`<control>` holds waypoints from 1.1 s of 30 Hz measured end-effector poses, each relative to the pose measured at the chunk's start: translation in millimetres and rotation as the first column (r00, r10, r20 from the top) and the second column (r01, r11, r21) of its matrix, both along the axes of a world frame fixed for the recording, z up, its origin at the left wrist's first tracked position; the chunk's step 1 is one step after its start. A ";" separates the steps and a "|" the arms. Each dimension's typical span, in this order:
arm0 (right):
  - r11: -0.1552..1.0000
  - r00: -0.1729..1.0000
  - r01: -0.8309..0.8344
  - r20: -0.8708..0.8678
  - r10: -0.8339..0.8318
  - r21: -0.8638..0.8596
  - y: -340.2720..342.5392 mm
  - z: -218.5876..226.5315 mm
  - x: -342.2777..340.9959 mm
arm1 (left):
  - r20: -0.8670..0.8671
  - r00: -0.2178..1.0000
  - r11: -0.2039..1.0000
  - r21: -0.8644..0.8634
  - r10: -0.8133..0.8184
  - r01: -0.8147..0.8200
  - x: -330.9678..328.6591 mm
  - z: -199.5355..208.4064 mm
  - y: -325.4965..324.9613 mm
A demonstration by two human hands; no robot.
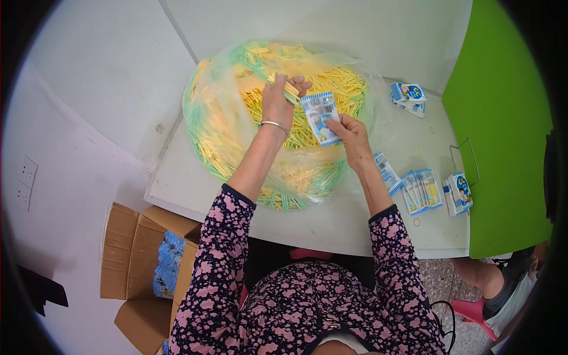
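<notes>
A large clear plastic bag (207,139) lies wide on the table, filled with thin yellow and green sticks (337,83). Over its opening, my left hand (276,107) is closed around a small bunch of yellow sticks (290,92); a bangle circles that wrist. Just to its right, my right hand (354,139) pinches the lower right side of a small blue-and-white packet (318,113). The packet is tilted, its upper left corner close to the bunch. From this angle I cannot tell whether the packet's top edge is sealed.
To the right lie a row of similar packets (421,190), a loose packet (387,171), a banded bundle (459,194) by a wire stand (464,158), and another stack (408,93). A cardboard box (127,254) of blue packets stands lower left. A green partition (503,130) borders the table.
</notes>
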State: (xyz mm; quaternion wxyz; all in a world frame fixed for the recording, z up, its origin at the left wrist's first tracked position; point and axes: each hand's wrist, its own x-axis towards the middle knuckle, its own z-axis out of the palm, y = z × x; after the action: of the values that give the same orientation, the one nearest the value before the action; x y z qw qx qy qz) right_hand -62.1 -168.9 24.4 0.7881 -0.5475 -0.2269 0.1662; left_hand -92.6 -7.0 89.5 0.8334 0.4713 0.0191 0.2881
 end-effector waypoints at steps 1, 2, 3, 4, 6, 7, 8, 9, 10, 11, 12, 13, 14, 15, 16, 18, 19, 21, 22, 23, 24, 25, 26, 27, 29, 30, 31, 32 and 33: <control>0.994 0.999 -0.041 0.017 0.043 -0.105 -7.3 -2.6 0.2 | -0.006 1.000 1.000 -0.003 -0.005 0.005 -1.4 7.0 -5.0; 0.993 0.999 -0.045 0.012 0.046 -0.106 -13.2 0.0 -4.1 | -0.004 1.000 0.999 0.026 -0.018 0.018 -7.1 16.1 -9.4; 0.989 0.995 -0.100 0.009 0.102 -0.106 -20.2 3.8 -8.2 | -0.003 0.999 0.998 0.052 -0.036 0.036 -10.3 20.7 -13.1; 0.982 0.988 -0.155 0.005 0.157 -0.106 -25.6 4.0 -10.7 | 0.004 0.997 0.992 0.100 -0.076 0.075 -14.3 21.5 -16.7; 0.973 0.983 -0.176 0.019 0.180 -0.149 -35.4 -1.3 -9.6 | -0.006 0.994 0.987 0.119 -0.108 0.108 -20.3 23.6 -23.3; 0.962 0.978 -0.195 0.037 0.206 -0.192 -39.1 -3.7 -9.3 | -0.012 0.990 0.980 0.139 -0.140 0.140 -22.6 23.7 -26.1; 0.962 0.978 -0.194 0.034 0.204 -0.192 -40.8 -6.9 -9.3 | -0.015 0.990 0.980 0.137 -0.141 0.142 -23.6 22.2 -28.7; 0.963 0.975 -0.219 0.013 0.224 -0.158 -42.1 -10.3 -9.2 | -0.013 0.989 0.975 0.168 -0.146 0.146 -23.8 20.6 -32.3; 0.963 0.970 -0.242 -0.007 0.243 -0.122 -43.4 -12.6 -9.6 | -0.011 0.988 0.968 0.200 -0.152 0.151 -24.3 19.1 -36.1; 0.963 0.970 -0.240 -0.010 0.241 -0.121 -44.0 -12.0 -11.3 | -0.014 0.988 0.968 0.199 -0.154 0.154 -26.4 19.1 -41.0; 0.966 0.972 -0.233 -0.024 0.232 -0.111 -44.3 -9.8 -13.9 | -0.044 0.987 0.961 0.228 -0.153 0.159 -29.6 19.8 -46.8; 0.969 0.974 -0.226 -0.037 0.223 -0.100 -45.2 -7.7 -16.0 | -0.074 0.986 0.952 0.256 -0.152 0.166 -32.0 19.1 -51.6; 0.970 0.974 -0.224 -0.039 0.222 -0.098 -45.8 -5.8 -17.6 | -0.076 0.985 0.952 0.257 -0.153 0.168 -34.3 17.4 -54.6; 0.970 0.973 -0.229 -0.043 0.226 -0.085 -46.5 -4.2 -19.0 | -0.082 0.983 0.946 0.269 -0.163 0.179 -36.1 15.8 -57.3; 0.970 0.972 -0.233 -0.048 0.230 -0.072 -46.8 -3.9 -19.4 | -0.089 0.981 0.941 0.280 -0.172 0.191 -36.5 14.8 -58.5; 0.968 0.971 -0.237 -0.037 0.235 -0.080 -48.2 -3.5 -19.4 | -0.096 0.982 0.900 0.394 -0.164 0.188 -36.3 7.4 -53.2; 0.966 0.970 -0.242 -0.026 0.240 -0.090 -48.6 -3.5 -19.4 | -0.100 0.983 0.846 0.500 -0.154 0.183 -36.2 4.2 -50.7; 0.971 0.975 -0.223 -0.017 0.222 -0.091 -53.6 -7.6 -17.7 | -0.119 0.983 0.825 0.535 -0.140 0.182 -37.4 1.1 -56.8; 0.973 0.977 -0.211 -0.005 0.211 -0.093 -55.6 -9.7 -17.2 | -0.133 0.984 0.803 0.570 -0.118 0.173 -38.7 -0.8 -59.8; 0.973 0.977 -0.211 -0.005 0.212 -0.090 -54.8 -10.3 -17.9 | -0.133 0.984 0.802 0.572 -0.117 0.173 -41.5 -0.8 -59.8; 0.977 0.982 -0.188 0.001 0.190 -0.104 -53.7 -11.2 -19.4 | -0.181 0.976 0.765 0.610 -0.120 0.207 -44.4 -0.9 -58.9; 0.979 0.986 -0.166 0.007 0.168 -0.118 -52.8 -11.5 -20.9 | -0.228 0.966 0.726 0.644 -0.120 0.243 -47.0 -0.9 -57.6; 0.979 0.986 -0.164 0.006 0.166 -0.117 -53.3 -11.2 -22.2 | -0.229 0.966 0.725 0.644 -0.122 0.245 -48.4 -1.9 -57.1; 0.981 0.987 -0.159 0.001 0.160 -0.107 -54.0 -10.3 -23.7 | -0.256 0.958 0.722 0.638 -0.131 0.269 -49.7 -3.2 -56.2; 0.983 0.988 -0.153 -0.005 0.154 -0.097 -54.9 -11.1 -24.1 | -0.283 0.949 0.717 0.632 -0.140 0.294 -50.7 -5.4 -52.0; 0.986 0.988 -0.154 -0.009 0.154 -0.069 -54.8 -13.2 -22.7 | -0.240 0.958 0.701 0.656 -0.157 0.279 -49.9 -6.0 -48.3; 0.987 0.988 -0.155 -0.012 0.154 -0.040 -54.9 -14.2 -22.0 | -0.198 0.965 0.685 0.679 -0.174 0.263 -49.5 -5.8 -45.2; 0.988 0.988 -0.152 -0.016 0.151 -0.038 -54.9 -14.5 -22.0 | -0.202 0.963 0.683 0.680 -0.177 0.268 -48.4 -5.1 -43.1; 0.990 0.989 -0.142 -0.039 0.142 -0.007 -54.3 -14.2 -22.8 | -0.264 0.953 0.578 0.759 -0.147 0.299 -47.4 -4.4 -41.3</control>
State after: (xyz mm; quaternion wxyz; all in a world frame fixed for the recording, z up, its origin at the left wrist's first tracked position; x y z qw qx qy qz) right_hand -84.9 -223.2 10.2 0.7758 -0.5305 -0.2493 0.2335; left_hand -140.1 -48.4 85.0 0.5634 0.8119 -0.0978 0.1175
